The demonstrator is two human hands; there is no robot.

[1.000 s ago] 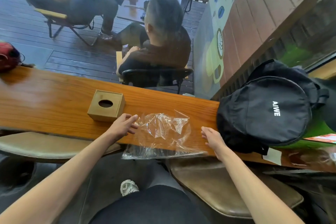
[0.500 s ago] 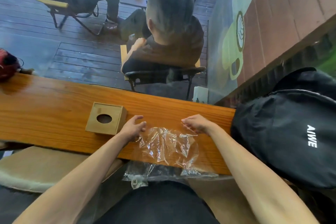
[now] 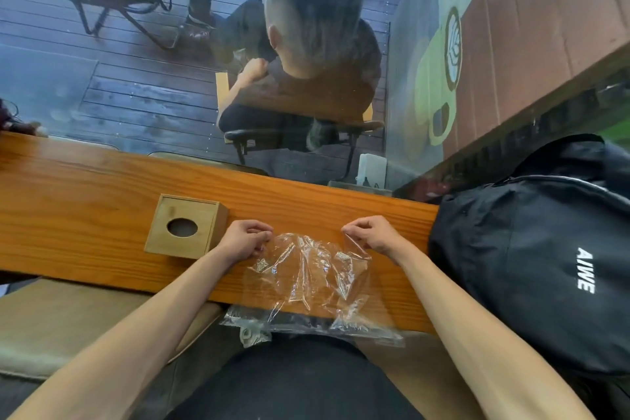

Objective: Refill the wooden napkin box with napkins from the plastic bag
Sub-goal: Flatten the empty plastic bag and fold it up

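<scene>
Wooden, square napkin box with an oval hole (image 3: 186,231) stands on the orange wooden counter (image 3: 85,201), just left of the crumpled clear plastic bag (image 3: 306,269). The left hand (image 3: 243,242) and the right hand (image 3: 373,237) each pinch a far corner of this bag. No napkins show inside it. I judge the bag is being handled after emptying; next, the box must be checked.

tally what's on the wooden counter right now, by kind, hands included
Wooden napkin box: 1
Clear plastic bag: 1
Black backpack: 1
Hands pinching the bag's far edge: 2, left hand and right hand
Total: 5
</scene>
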